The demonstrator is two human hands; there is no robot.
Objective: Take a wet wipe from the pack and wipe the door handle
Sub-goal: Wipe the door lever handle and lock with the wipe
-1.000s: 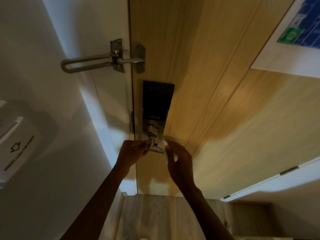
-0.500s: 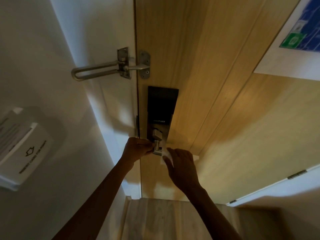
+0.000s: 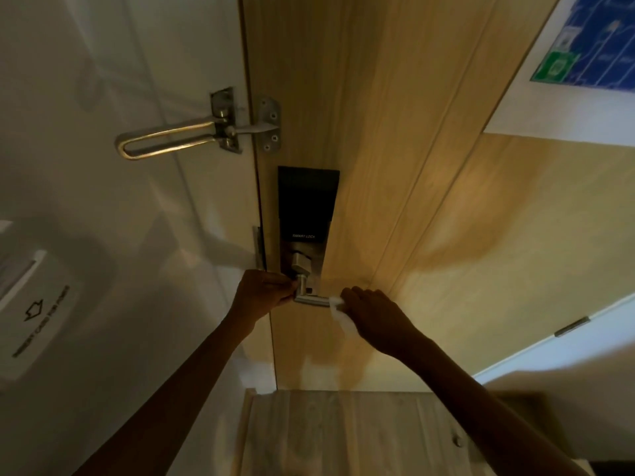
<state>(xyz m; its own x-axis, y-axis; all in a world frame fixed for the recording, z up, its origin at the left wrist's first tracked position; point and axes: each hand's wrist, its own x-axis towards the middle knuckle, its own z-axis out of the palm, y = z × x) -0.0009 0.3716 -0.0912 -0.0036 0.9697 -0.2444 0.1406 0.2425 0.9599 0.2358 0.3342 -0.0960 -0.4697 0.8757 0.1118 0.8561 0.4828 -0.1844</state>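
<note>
A silver lever door handle (image 3: pixel 311 299) sticks out below a black smart lock plate (image 3: pixel 307 207) on a wooden door (image 3: pixel 395 166). My right hand (image 3: pixel 372 316) holds a white wet wipe (image 3: pixel 340 310) pressed against the free right end of the lever. My left hand (image 3: pixel 263 293) pinches the handle's stem at its left side, next to the door edge. The wipe pack is not in view.
A metal swing bar door guard (image 3: pixel 192 139) bridges the white frame and the door above the lock. A white card-slot holder (image 3: pixel 31 314) hangs on the left wall. A blue and green notice (image 3: pixel 591 42) sits at the upper right. A wooden surface (image 3: pixel 343 434) lies below my arms.
My right hand has slid the wipe to the right along the lever, from near the stem to its free end. My left hand has stayed at the stem.
</note>
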